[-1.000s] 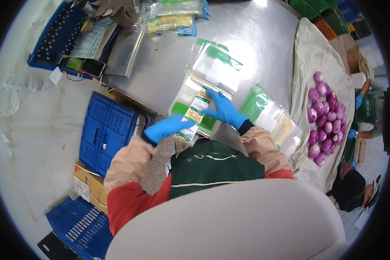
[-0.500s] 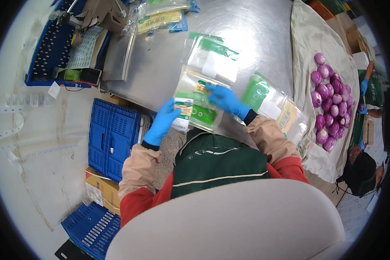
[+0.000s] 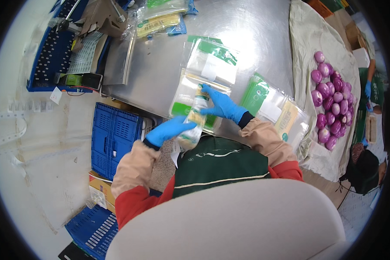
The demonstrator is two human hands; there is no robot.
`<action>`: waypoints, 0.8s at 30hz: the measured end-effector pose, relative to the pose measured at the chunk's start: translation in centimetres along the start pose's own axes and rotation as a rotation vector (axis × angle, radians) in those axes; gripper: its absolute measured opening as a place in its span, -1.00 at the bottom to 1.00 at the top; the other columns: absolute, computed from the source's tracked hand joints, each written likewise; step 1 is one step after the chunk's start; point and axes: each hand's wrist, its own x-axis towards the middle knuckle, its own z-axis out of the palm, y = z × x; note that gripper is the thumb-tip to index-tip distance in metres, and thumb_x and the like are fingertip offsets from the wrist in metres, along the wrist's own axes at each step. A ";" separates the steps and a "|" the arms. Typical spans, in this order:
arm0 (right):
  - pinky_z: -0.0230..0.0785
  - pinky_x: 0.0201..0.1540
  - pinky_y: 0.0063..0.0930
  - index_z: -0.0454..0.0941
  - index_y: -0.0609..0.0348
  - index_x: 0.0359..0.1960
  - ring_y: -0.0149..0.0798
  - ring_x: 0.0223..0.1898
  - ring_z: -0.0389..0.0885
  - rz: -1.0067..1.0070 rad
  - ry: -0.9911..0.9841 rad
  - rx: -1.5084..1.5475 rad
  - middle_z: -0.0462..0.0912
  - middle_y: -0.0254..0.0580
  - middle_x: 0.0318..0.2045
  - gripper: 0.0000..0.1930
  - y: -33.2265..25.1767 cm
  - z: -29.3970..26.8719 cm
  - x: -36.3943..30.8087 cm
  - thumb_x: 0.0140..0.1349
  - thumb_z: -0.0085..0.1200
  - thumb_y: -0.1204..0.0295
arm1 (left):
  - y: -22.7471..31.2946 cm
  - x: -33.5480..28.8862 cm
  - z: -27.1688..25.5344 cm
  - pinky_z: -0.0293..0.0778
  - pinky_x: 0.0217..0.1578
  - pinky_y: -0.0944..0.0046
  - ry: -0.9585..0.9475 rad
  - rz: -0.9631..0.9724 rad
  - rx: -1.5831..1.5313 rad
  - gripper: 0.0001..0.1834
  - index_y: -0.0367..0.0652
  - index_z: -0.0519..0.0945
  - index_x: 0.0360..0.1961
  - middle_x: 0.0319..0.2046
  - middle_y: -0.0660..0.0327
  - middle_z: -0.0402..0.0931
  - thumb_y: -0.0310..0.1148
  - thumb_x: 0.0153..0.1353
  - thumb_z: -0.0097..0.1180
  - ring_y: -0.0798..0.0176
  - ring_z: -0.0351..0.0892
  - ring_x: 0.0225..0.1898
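Note:
A strip of white, green and yellow printed labels slants between my two hands, slightly blurred. My left hand, in a blue glove, is closed on its lower part, and the strip's loose end hangs over my dark green apron. At the upper end, my right hand, also gloved in blue, grips the strip with thumb and fingers. Beneath them on the steel table lie clear plastic bags with green printing, partly hidden by the strip and hands.
More green-printed bags lie to the right, others farther back. Yellow packs sit at the far left. Purple onions rest on a pale cloth. Blue crates stand left of the steel table. A co-worker's gloved hand shows far right.
The label strip has lifted off the bags and now stretches between both hands. My left hand has moved down and inward; my right hand has shifted slightly left.

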 end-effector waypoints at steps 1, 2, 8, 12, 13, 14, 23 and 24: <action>0.14 0.31 -0.06 0.19 0.10 0.27 0.21 0.26 0.28 -0.136 -0.035 -0.111 0.22 0.23 0.29 -0.23 -0.1 -0.4 -0.3 0.06 0.28 0.13 | 0.6 -2.2 -0.1 0.49 -0.08 0.34 -0.009 -0.081 -0.087 -0.53 -0.35 0.46 0.12 -0.07 0.10 0.59 -0.23 0.30 0.11 0.33 0.58 -0.13; 0.05 0.37 -0.04 0.17 0.08 0.29 0.21 0.32 0.20 -0.272 -0.073 -0.224 0.14 0.23 0.35 -0.18 -0.1 -0.5 -0.7 0.03 0.31 0.11 | 0.8 -3.9 -0.3 0.49 -0.05 0.33 -0.018 -0.161 -0.178 -0.53 -0.34 0.43 0.15 -0.02 0.11 0.56 -0.27 0.31 0.09 0.32 0.57 -0.09; 0.04 0.38 -0.10 0.61 0.07 -0.32 0.18 0.31 0.21 -0.146 -0.034 0.011 0.06 -0.15 0.43 -0.84 2.6 2.1 -0.9 0.09 0.24 0.33 | -1.7 -4.7 -0.7 0.49 -0.03 0.34 0.395 0.224 -0.420 -0.52 -0.31 0.39 0.20 -0.01 0.12 0.55 -0.47 0.25 0.10 0.33 0.57 -0.06; 0.27 0.20 -0.21 0.60 0.08 -0.25 -0.01 0.12 0.45 -0.007 0.020 0.196 0.36 -0.05 0.24 -0.84 2.6 1.2 -0.6 0.15 0.19 0.37 | -1.7 -2.3 -1.5 0.45 0.02 0.35 0.383 0.234 -0.284 -0.55 -0.32 0.42 0.18 -0.03 0.13 0.56 -0.51 0.25 0.09 0.36 0.55 -0.08; 0.31 0.15 -0.26 0.59 0.09 -0.21 -0.07 0.06 0.50 0.164 0.115 0.308 0.45 -0.03 0.14 -0.84 2.5 0.1 0.0 0.18 0.15 0.39 | -1.8 -1.0 -1.1 0.45 0.02 0.36 0.383 0.295 -0.306 -0.58 -0.32 0.45 0.14 -0.06 0.14 0.57 -0.49 0.25 0.09 0.36 0.55 -0.09; 0.35 0.10 -0.31 0.59 0.09 -0.18 -0.13 -0.01 0.55 0.322 0.233 0.435 0.53 -0.01 0.04 -0.83 1.9 -1.4 0.6 0.21 0.12 0.40 | -1.6 0.3 -0.7 0.44 0.03 0.36 0.381 0.357 -0.327 -0.61 -0.33 0.48 0.11 -0.10 0.15 0.59 -0.48 0.25 0.09 0.36 0.55 -0.10; 0.45 -0.03 -0.30 0.35 0.09 0.16 -0.12 -0.09 0.64 0.051 0.537 0.217 0.62 -0.05 -0.13 -0.67 -0.7 -1.8 3.2 0.36 -0.12 0.50 | -1.1 12.4 -0.9 0.45 -0.54 0.36 0.747 0.258 -0.110 -0.69 -0.35 0.64 -0.33 -0.50 0.21 0.62 -0.24 0.24 0.20 0.40 0.55 -0.55; 0.45 -0.02 -0.18 0.31 0.10 0.16 0.02 -0.07 0.62 0.130 0.303 0.256 0.60 0.06 -0.07 -0.67 0.1 -0.3 3.2 0.37 -0.12 0.47 | -0.5 12.2 -0.7 0.46 -0.52 0.35 0.686 0.221 -0.069 -0.67 -0.36 0.64 -0.30 -0.49 0.21 0.62 -0.21 0.25 0.18 0.40 0.55 -0.54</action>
